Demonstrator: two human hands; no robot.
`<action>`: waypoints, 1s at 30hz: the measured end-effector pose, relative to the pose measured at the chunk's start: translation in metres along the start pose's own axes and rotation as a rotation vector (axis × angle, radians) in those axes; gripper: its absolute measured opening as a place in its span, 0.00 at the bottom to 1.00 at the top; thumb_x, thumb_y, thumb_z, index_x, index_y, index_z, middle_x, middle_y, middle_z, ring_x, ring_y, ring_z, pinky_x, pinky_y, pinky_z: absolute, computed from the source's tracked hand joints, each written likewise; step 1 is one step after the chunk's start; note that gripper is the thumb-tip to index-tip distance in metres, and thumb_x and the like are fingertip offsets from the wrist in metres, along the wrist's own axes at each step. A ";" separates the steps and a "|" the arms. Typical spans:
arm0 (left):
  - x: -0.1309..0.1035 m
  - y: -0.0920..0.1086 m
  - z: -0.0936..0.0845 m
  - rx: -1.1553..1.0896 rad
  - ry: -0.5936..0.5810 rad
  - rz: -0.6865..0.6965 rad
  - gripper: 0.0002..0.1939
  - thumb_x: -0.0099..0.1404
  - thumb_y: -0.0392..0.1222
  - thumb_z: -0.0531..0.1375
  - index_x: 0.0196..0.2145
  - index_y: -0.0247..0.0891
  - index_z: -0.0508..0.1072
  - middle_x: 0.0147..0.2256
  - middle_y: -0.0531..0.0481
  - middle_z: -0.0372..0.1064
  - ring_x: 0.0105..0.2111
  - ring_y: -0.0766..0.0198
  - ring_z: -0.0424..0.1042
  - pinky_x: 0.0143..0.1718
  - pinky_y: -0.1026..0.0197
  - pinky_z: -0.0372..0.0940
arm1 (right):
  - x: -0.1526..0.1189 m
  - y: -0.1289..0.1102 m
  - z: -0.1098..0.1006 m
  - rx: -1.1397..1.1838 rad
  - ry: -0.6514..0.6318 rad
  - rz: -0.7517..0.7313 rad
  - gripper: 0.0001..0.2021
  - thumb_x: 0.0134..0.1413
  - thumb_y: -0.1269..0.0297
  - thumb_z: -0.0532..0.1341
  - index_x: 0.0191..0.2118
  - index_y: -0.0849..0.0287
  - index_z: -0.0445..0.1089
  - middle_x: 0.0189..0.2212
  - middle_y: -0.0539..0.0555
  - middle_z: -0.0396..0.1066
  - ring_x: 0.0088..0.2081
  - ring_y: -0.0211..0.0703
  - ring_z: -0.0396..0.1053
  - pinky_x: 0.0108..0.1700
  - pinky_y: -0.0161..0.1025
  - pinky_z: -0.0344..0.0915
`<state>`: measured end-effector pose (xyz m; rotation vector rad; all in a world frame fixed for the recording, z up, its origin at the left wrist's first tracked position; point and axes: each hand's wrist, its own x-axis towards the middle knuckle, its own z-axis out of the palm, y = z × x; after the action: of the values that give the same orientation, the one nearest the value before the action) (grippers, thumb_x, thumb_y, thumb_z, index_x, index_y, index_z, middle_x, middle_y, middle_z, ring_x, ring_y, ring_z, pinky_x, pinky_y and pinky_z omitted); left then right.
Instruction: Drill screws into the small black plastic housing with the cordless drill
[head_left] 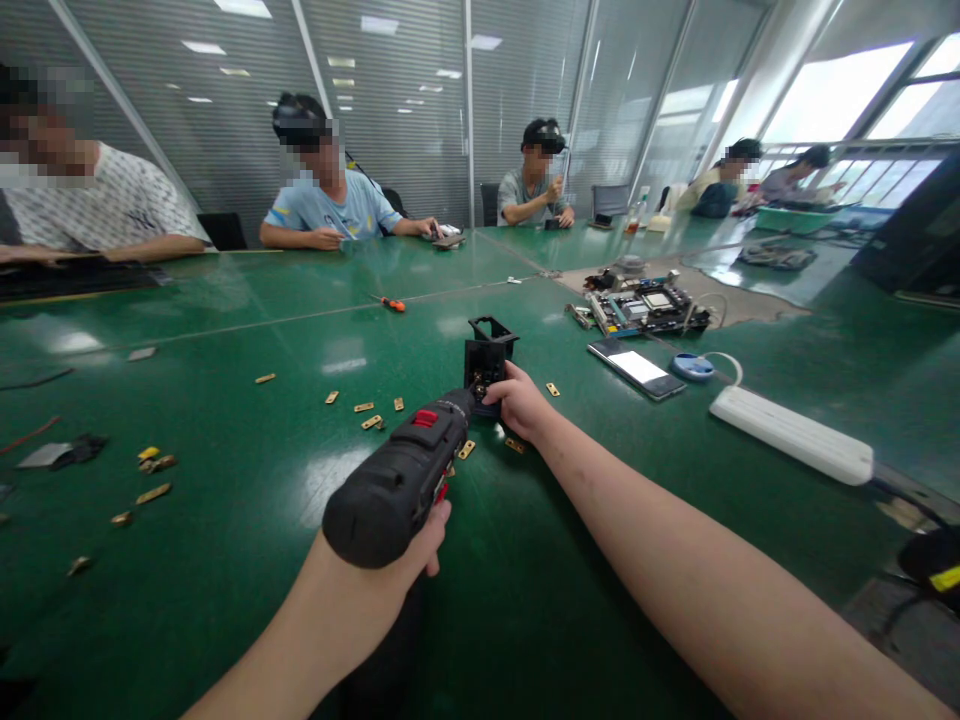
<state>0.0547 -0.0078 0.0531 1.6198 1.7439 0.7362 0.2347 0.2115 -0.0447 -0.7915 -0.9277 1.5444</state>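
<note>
My left hand (420,548) is wrapped round the grip of a black cordless drill (401,478) with red accents. The drill's front end points away from me, up against a small black plastic housing (487,362). My right hand (519,400) grips that housing by its right side, fingers closed on it. Inside the housing sit small metal parts, too small to name. Just behind it stands another black open frame (493,330); whether the two are joined I cannot tell. Several brass plates (364,407) with holes lie around the drill's tip and the housing.
On the right lie a phone (636,368), a blue round device (692,367), a white power strip (791,433) and a circuit board (649,303). An orange screwdriver (392,304) rests farther back. Brass scraps (154,493) lie left. Several people sit across the green table (247,580).
</note>
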 end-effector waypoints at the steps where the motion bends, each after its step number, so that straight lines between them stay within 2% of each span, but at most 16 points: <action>1: 0.001 0.000 0.000 -0.010 -0.004 0.005 0.26 0.69 0.63 0.58 0.17 0.49 0.71 0.23 0.54 0.77 0.31 0.50 0.78 0.51 0.46 0.70 | 0.000 0.000 0.000 0.005 0.004 0.001 0.23 0.24 0.74 0.62 0.37 0.54 0.73 0.29 0.45 0.75 0.35 0.46 0.71 0.38 0.41 0.68; 6: 0.003 -0.002 0.002 -0.065 -0.022 -0.002 0.25 0.68 0.62 0.59 0.17 0.49 0.69 0.22 0.54 0.76 0.29 0.53 0.77 0.43 0.50 0.73 | 0.000 0.000 -0.001 0.005 0.012 0.014 0.24 0.24 0.75 0.62 0.37 0.54 0.73 0.29 0.46 0.76 0.36 0.48 0.73 0.39 0.42 0.70; 17: 0.002 -0.002 0.004 -0.080 -0.005 -0.021 0.24 0.65 0.62 0.60 0.17 0.49 0.68 0.20 0.55 0.74 0.26 0.55 0.76 0.38 0.52 0.74 | 0.000 0.000 -0.003 0.004 0.002 -0.001 0.23 0.25 0.75 0.63 0.36 0.53 0.72 0.32 0.46 0.78 0.39 0.49 0.74 0.42 0.44 0.71; 23: 0.003 -0.003 0.003 -0.087 0.016 -0.023 0.25 0.64 0.64 0.60 0.16 0.49 0.68 0.20 0.55 0.75 0.27 0.54 0.77 0.40 0.51 0.74 | -0.002 -0.001 -0.001 0.007 0.004 0.008 0.23 0.24 0.75 0.63 0.36 0.54 0.73 0.31 0.46 0.77 0.38 0.49 0.75 0.42 0.44 0.71; 30: 0.001 -0.003 0.004 -0.084 -0.019 -0.019 0.26 0.66 0.63 0.60 0.16 0.49 0.67 0.21 0.54 0.76 0.27 0.54 0.78 0.39 0.51 0.74 | 0.001 0.001 -0.002 -0.004 0.018 -0.002 0.23 0.24 0.74 0.62 0.36 0.54 0.73 0.29 0.46 0.76 0.36 0.48 0.72 0.39 0.43 0.70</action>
<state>0.0557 -0.0069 0.0478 1.5474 1.6899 0.7724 0.2360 0.2130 -0.0470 -0.8060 -0.9190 1.5320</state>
